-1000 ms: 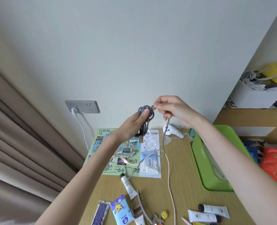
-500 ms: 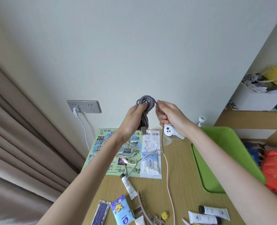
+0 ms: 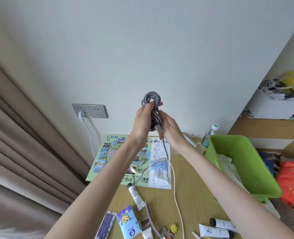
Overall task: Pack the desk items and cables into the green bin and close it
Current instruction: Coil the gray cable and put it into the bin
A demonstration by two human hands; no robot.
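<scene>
We held the grey braided cable (image 3: 151, 98) up before the wall, above the far end of the bench (image 3: 194, 187), wound into a small coil. Our left hand (image 3: 142, 120) gripped the coil at its neck, fingers curled round the strands. Our right hand (image 3: 171, 131) was closed on the loose length just below, beside the metal plug (image 3: 158, 129), and the tail hung down to the bench. We judged the cable light, soft and springy, likely to unwind if released, so the gathered strands at the middle seemed the place to hold it. The green bin (image 3: 246, 152) stood open at the bench's right side with some papers (image 3: 229, 163) in it; what else it held we could not tell. A pink cable (image 3: 176, 195), tubes (image 3: 215, 230) and a hair clip (image 3: 149, 216) lay on the bench, not yet packed.
</scene>
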